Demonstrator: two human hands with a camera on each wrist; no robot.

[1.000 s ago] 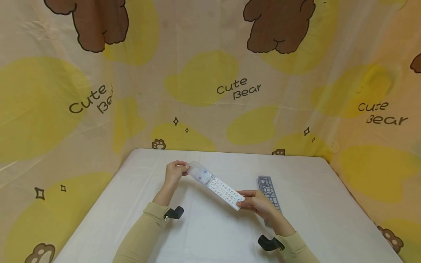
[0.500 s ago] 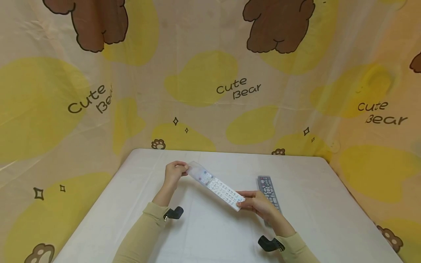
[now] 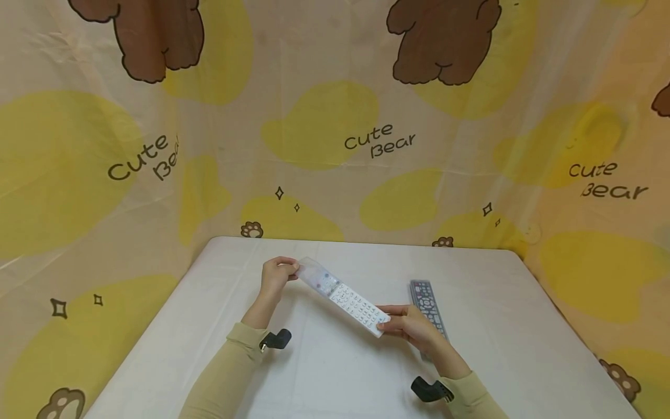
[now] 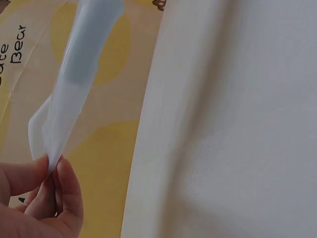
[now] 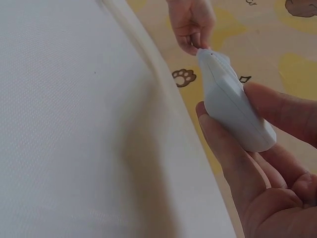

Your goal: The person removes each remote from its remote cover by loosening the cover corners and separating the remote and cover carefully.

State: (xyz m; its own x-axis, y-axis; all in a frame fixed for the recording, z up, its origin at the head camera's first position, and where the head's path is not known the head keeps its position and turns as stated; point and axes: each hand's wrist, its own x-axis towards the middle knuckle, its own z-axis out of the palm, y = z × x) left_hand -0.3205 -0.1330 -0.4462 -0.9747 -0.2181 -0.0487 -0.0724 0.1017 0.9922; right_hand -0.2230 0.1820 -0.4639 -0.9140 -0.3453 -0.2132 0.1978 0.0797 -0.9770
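A white remote control (image 3: 358, 308) with rows of buttons hangs tilted above the table, its upper part inside a translucent plastic sleeve (image 3: 314, 272). My left hand (image 3: 275, 277) pinches the far end of that sleeve between thumb and fingers; the left wrist view shows the sleeve (image 4: 69, 104) pulled flat and narrow there. My right hand (image 3: 416, 330) grips the near end of the remote, thumb on top and fingers beneath. In the right wrist view the remote's blunt end (image 5: 242, 119) sticks out bare between thumb and fingers.
A grey remote control (image 3: 428, 302) lies on the white table (image 3: 335, 378) to the right, partly hidden behind my right hand and wrist. Patterned curtains (image 3: 324, 192) stand close along the table's back and sides.
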